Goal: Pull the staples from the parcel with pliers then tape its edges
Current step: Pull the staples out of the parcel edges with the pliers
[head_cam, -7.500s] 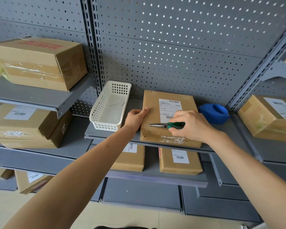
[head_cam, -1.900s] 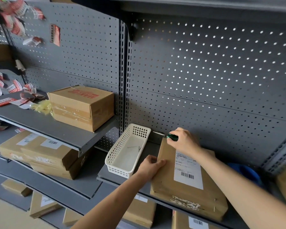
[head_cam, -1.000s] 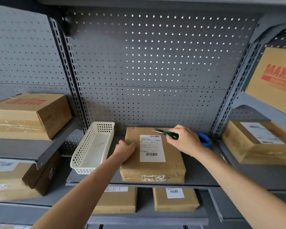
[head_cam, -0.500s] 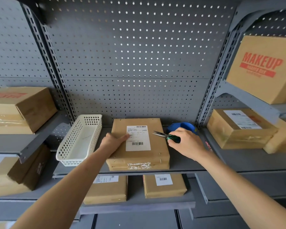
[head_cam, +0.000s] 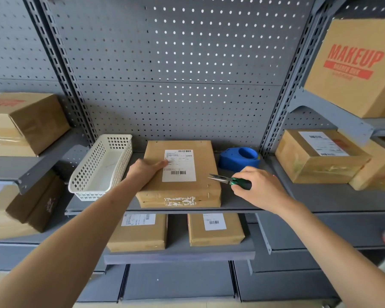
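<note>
A flat brown parcel [head_cam: 200,187] with a white label lies on the grey shelf [head_cam: 309,196]. My left hand [head_cam: 146,168] rests flat on its top left, fingers touching the label. My right hand [head_cam: 257,188] grips the green-handled needle-nose pliers [head_cam: 223,180]; their tips point left, just over the parcel's right edge. Two small staples [head_cam: 208,190] show near the parcel's front right corner. A blue tape dispenser [head_cam: 239,157] stands behind my right hand, right of the parcel.
A white plastic basket [head_cam: 91,178] sits left of the parcel with thin metal bits inside. Cardboard boxes fill the side shelves, including a MAKEUP box [head_cam: 356,70] upper right and two parcels [head_cam: 216,230] on the shelf below. Pegboard wall behind.
My right hand has brought the pliers from the parcel's far edge to its right front side. My left hand slid from the left edge onto the top. The view swung back to centre.
</note>
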